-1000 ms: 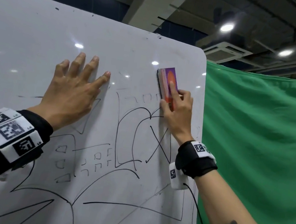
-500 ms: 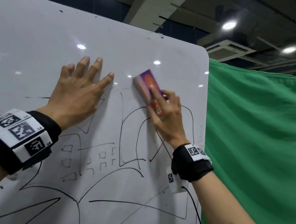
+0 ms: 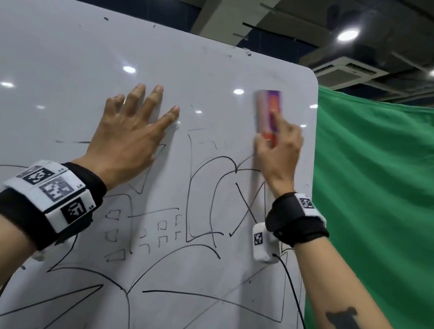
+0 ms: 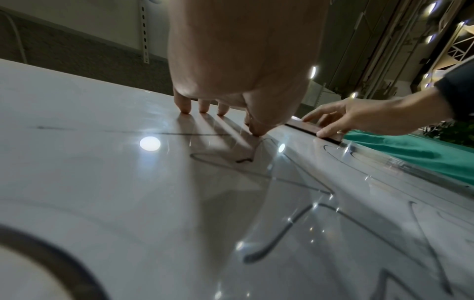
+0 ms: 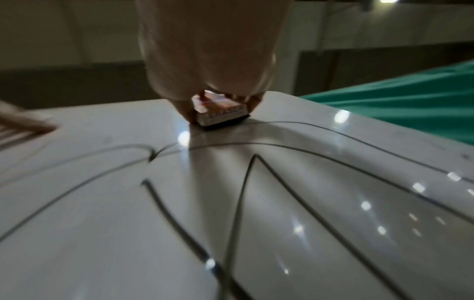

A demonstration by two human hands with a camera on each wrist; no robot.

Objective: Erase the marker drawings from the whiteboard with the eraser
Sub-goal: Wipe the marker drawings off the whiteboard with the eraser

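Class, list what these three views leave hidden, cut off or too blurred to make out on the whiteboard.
- Head view: the eraser is motion-blurred, so its print is unreadable.
- Head view: the left hand covers drawing lines beneath it.
- Head view: the whiteboard is cut off left and below.
- Right wrist view: the right hand hides most of the eraser.

Eraser (image 5: 222,114): end face printed "ERASER", blurred but legible in right wrist view. Wristband tags (image 3: 55,188): square black-and-white code patterns; tiny corner marks unreadable.
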